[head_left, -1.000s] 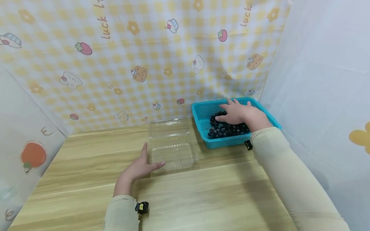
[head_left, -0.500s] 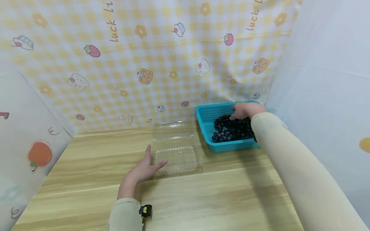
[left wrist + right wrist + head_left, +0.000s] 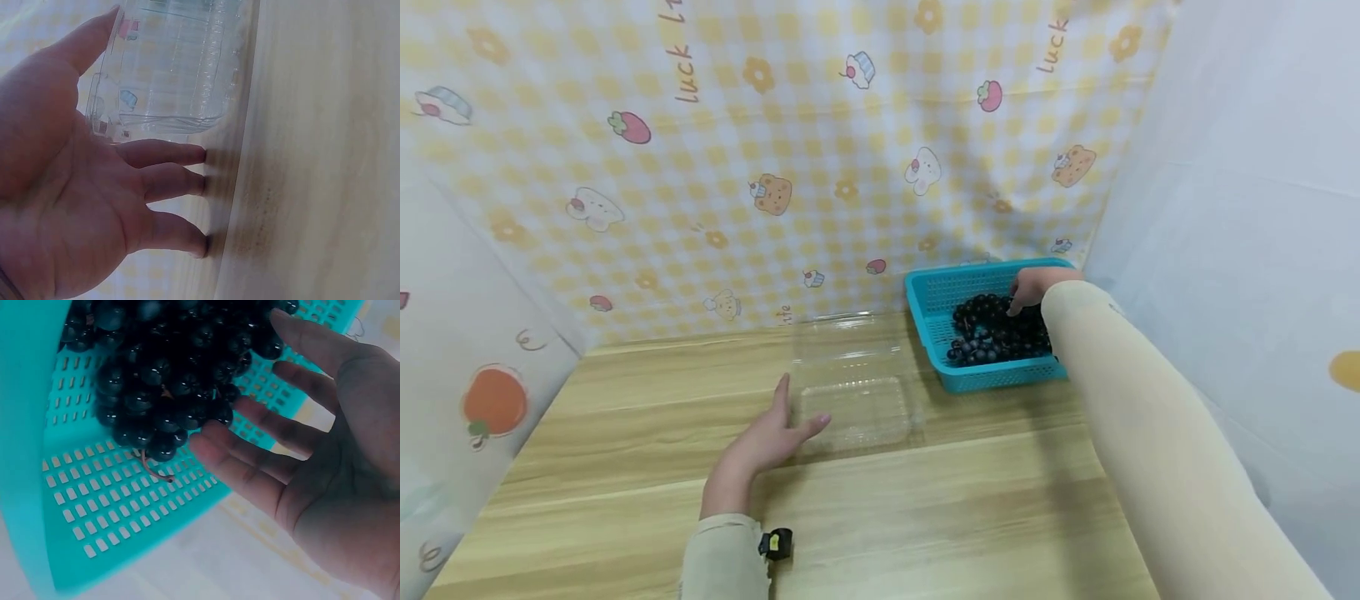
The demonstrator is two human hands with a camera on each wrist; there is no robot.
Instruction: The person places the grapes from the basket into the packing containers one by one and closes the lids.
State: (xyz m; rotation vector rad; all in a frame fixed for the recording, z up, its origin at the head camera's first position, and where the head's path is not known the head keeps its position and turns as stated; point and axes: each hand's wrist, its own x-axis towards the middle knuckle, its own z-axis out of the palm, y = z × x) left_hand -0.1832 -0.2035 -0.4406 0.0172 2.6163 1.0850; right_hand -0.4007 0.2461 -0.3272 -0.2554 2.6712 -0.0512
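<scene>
A clear plastic clamshell box (image 3: 853, 415) lies with its lid (image 3: 848, 337) folded back toward the curtain. My left hand (image 3: 762, 440) is at its left side, thumb and fingers spread; in the left wrist view, fingertips (image 3: 195, 245) reach down to the tabletop beside the box (image 3: 169, 69). My right hand (image 3: 1033, 286) reaches into a blue perforated basket (image 3: 1000, 381) of dark grapes (image 3: 977, 346). In the right wrist view its fingers (image 3: 247, 478) are extended, with the tips right at the edge of the grape bunch (image 3: 159, 394). A brown stem (image 3: 156, 470) sticks out below the bunch.
The wooden table (image 3: 880, 525) has a patterned yellow-checked curtain (image 3: 820, 150) hanging along its back edge. White sheets (image 3: 1240, 208) hang at both sides. The basket stands at the back right, close to the curtain and right of the box.
My right hand has gone from spread above the grapes down into the basket, with fingertips now lower among them. My left hand keeps its place by the box. The head view has shifted slightly.
</scene>
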